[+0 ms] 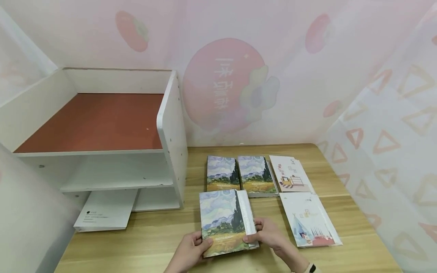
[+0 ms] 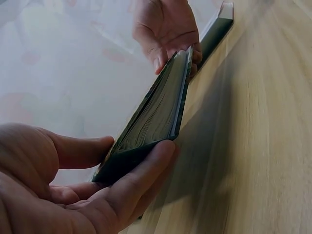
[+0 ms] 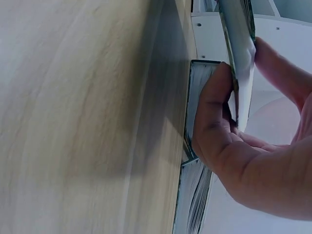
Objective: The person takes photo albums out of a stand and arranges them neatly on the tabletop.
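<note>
A book [image 1: 220, 216] with a landscape painting on its cover is held between both hands above the wooden table. My left hand [image 1: 192, 248] grips its lower left edge, thumb on the cover; in the left wrist view the book's page block [image 2: 158, 107] faces the camera between dark covers. My right hand [image 1: 269, 235] pinches the lower right side, where a pale shiny strip [image 1: 246, 212] runs along the cover. Two books with the same picture, one on the left [image 1: 222, 172] and one on the right [image 1: 257, 174], lie just behind it.
To the right lie two white illustrated booklets, one behind [image 1: 290, 172] and one in front [image 1: 307, 220]. A white shelf unit [image 1: 175, 151] with a reddish-brown top panel [image 1: 102, 121] stands at the left; a white book [image 1: 106, 210] sticks out of its lowest compartment. Printed curtains surround the table [image 1: 146, 242].
</note>
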Motion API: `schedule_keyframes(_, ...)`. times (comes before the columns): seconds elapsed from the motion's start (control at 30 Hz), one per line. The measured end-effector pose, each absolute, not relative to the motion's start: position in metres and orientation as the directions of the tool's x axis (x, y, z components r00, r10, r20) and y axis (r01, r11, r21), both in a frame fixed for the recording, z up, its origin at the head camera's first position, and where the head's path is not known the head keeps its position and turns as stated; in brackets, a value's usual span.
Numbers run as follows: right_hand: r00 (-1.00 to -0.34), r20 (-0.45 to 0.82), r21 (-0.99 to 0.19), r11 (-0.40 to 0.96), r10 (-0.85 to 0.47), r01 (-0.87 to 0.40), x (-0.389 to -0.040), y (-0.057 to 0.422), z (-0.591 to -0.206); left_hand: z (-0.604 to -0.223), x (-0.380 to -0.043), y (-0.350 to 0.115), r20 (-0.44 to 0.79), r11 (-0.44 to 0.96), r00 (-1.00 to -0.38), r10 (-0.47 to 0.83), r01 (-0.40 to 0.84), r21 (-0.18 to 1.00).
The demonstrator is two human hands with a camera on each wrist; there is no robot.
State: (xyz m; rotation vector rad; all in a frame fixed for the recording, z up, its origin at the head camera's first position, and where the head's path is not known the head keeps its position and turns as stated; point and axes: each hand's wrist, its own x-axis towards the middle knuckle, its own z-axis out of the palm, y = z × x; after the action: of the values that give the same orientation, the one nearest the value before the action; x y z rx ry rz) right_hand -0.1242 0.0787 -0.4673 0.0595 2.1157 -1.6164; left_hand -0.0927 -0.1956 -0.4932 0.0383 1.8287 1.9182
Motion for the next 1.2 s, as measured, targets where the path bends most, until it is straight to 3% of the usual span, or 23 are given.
schedule_keyframes(0.27, -0.877, -0.405, -0.897, 0.296, -0.260, 0.327, -0.125, 0.095, -0.464, -0.490, -0.096, -0.179, -0.296, 0.004, -0.881, 0.369, -0.316, 0.949)
schedule_keyframes(0.7, -0.893, -0.400, -0.891, 0.316, -0.206, 0.326, -0.122, 0.116, -0.460, -0.485, -0.101, -0.158, -0.237, 0.108, -0.900, 0.365, -0.212, 0.971)
schedule_keyframes(0.97, -0.909, -0.410, -0.840, 0.419, -0.071, 0.345, -0.119, 0.121, -0.456, -0.485, -0.105, -0.150, -0.266, 0.108, -0.890, 0.369, -0.244, 0.964)
schedule_keyframes(1.2, -0.942, -0.335, -0.783, 0.549, 0.026, 0.293, -0.119, 0.125, -0.452, -0.484, -0.109, -0.143, -0.266, 0.088, -0.884, 0.385, -0.252, 0.964)
